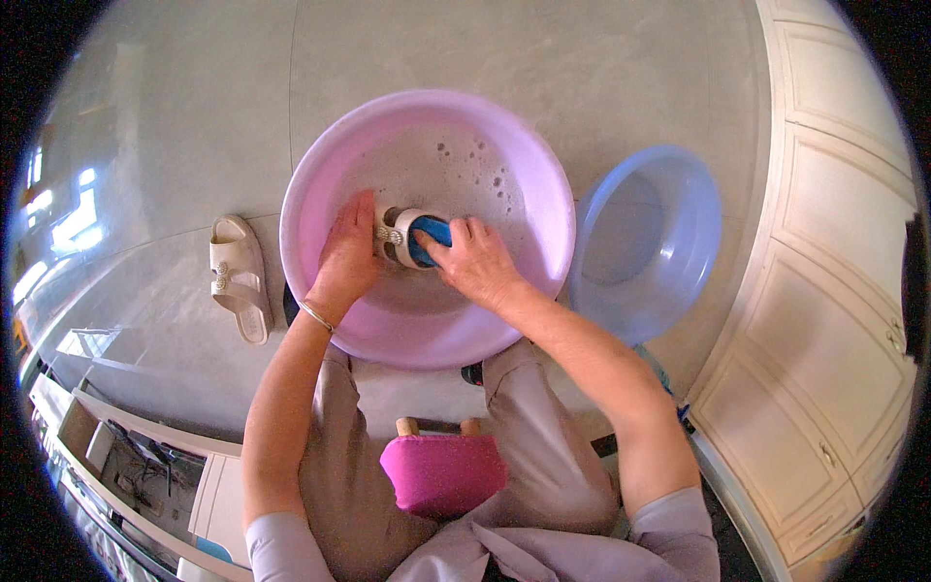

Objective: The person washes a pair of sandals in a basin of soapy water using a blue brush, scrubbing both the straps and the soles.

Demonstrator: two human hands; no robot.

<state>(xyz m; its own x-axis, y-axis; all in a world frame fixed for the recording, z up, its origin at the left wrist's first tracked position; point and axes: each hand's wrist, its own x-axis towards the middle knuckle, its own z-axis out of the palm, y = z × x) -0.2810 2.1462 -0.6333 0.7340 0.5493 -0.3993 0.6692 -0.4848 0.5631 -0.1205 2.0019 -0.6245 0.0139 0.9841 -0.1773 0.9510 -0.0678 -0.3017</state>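
Note:
A white sandal [415, 244] with beaded ornaments on its straps is in soapy water inside a large pink basin [425, 356]. My left hand [353, 251], a bracelet on its wrist, is at the sandal's left end with its fingers stretched out together; the thumb is hidden. From the other side, my right hand [480, 258] grips a blue scrubbing tool [435, 231] pushed into the opening behind the strap. Whether that tool is a brush or a pad cannot be told. The right fingers cover the sandal's right end.
A matching sandal [240, 280] lies on the tiled floor [182, 153] left of the basin. Close on the right is a translucent blue basin [644, 247], apparently tilted. Cream cabinets [822, 305] line the right side. A pink-covered stool [444, 473] stands between my legs.

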